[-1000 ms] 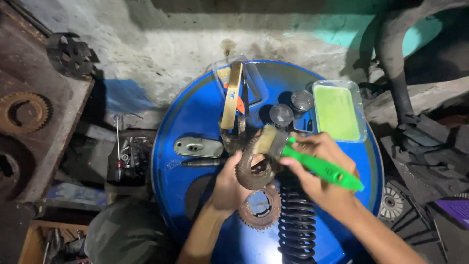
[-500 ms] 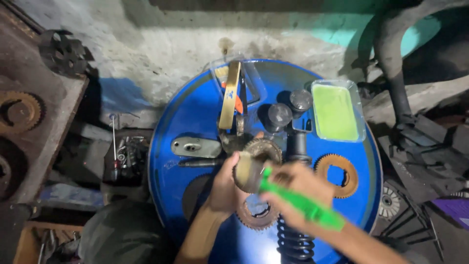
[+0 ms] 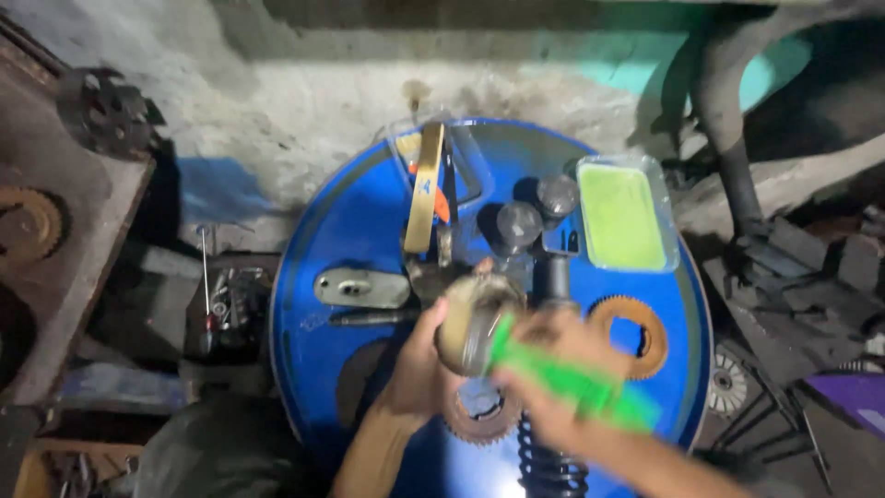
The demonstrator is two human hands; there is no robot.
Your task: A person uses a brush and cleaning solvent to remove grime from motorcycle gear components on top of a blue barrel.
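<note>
Over the middle of a blue drum lid (image 3: 350,231), my left hand (image 3: 415,369) holds a round, dirty toothed metal part (image 3: 470,318) up on its edge. My right hand (image 3: 548,373) grips a green-handled brush (image 3: 572,383), blurred by motion, with its head against that part. Under my hands lie a rusty sprocket (image 3: 479,420) and a black coil spring (image 3: 548,466). Another orange-brown sprocket (image 3: 631,337) lies flat to the right of my right hand.
A clear tray with a green pad (image 3: 622,217), two dark round caps (image 3: 535,212), a gold bar (image 3: 424,189) and a grey metal plate (image 3: 359,288) sit on the lid. A wooden bench with sprockets (image 3: 37,221) stands left; scrap metal lies right.
My right hand has swept the green brush down and left across the round part, uncovering the sprocket on the right. The left hand has tilted the part more upright.
</note>
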